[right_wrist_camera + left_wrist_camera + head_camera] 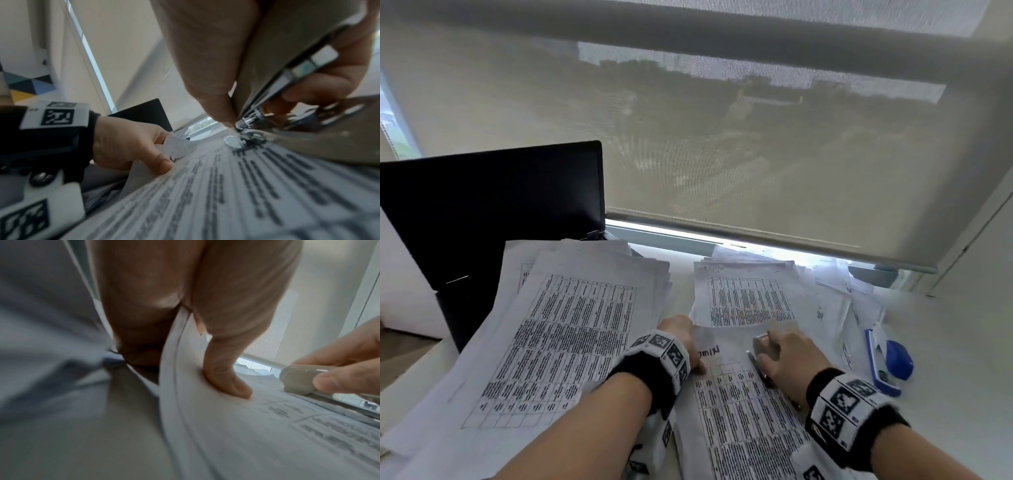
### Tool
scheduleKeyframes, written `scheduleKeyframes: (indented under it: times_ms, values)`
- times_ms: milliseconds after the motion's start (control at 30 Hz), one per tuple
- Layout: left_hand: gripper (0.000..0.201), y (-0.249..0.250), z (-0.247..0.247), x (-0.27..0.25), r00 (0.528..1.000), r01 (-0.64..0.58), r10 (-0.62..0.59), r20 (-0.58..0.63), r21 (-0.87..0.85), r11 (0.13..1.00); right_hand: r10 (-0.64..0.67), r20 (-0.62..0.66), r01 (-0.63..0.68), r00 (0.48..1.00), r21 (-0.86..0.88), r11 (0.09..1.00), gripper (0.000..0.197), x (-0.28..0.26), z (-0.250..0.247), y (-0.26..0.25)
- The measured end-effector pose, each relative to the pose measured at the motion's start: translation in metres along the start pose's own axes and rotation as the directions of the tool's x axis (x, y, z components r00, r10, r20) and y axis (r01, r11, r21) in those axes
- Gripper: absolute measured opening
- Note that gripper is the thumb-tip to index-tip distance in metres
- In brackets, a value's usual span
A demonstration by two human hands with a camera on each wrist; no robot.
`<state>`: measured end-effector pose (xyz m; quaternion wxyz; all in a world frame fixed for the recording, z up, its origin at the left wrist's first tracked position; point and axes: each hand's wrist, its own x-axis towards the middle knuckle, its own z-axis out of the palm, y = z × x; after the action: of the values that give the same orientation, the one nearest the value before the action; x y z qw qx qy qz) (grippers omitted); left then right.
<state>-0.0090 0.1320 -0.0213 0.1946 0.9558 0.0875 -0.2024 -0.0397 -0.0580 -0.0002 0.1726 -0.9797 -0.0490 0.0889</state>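
Note:
A sheaf of printed table sheets (739,411) lies in front of me on the desk. My left hand (678,330) pinches its upper left corner, with the thumb (228,383) pressed on top of the sheaf (226,443) and the other fingers underneath. My right hand (789,356) grips a grey metal stapler (763,346), whose nose rests on the top of the sheet. In the right wrist view the stapler (287,78) has its mouth on the sheaf (226,194), beside the left hand (127,146).
A thick pile of printed sheets (558,342) lies at the left, partly over a black laptop (493,205). More sheets (750,298) spread along the window under the roller blind (756,137). A blue and white stapler (890,359) lies at the right.

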Motion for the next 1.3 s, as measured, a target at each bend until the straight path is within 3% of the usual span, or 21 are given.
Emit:
scheduleKeyframes:
  times_ms: [167,533,767,833,900,967,1300]
  values:
    - [0.065,0.0,0.0,-0.001,1.0,0.009,-0.009,-0.008,-0.002,1.0,0.004,-0.012,-0.004,1.0,0.041,0.999,0.018,0.011,0.002,-0.01]
    - [0.07,0.001,-0.001,-0.003,1.0,0.002,-0.002,0.009,0.009,1.0,0.22,-0.129,-0.196,0.967,0.177,0.965,0.027,0.066,0.025,-0.021]
    - [0.07,0.001,-0.003,-0.001,1.0,0.0,-0.001,0.025,0.032,0.999,0.113,-0.143,-0.094,0.983,0.136,0.986,0.013,0.039,0.007,0.003]
    - [0.07,0.001,-0.003,0.0,1.0,0.007,-0.009,0.03,0.051,0.999,0.088,-0.111,-0.08,0.99,0.076,0.994,0.026,0.025,0.001,0.018]
    - [0.069,0.0,-0.002,0.001,1.0,0.01,-0.012,0.029,0.055,0.998,0.092,-0.089,-0.088,0.992,0.044,0.995,0.038,0.016,-0.002,0.029]
    - [0.066,0.0,0.0,0.0,1.0,0.014,-0.015,0.015,0.048,0.999,0.09,-0.084,-0.087,0.992,0.045,0.995,0.038,0.011,-0.003,0.033]
    - [0.075,0.001,0.001,-0.004,0.999,0.008,-0.005,-0.034,0.071,0.997,0.173,-0.09,-0.174,0.981,-0.005,0.985,0.016,0.02,-0.002,0.025]
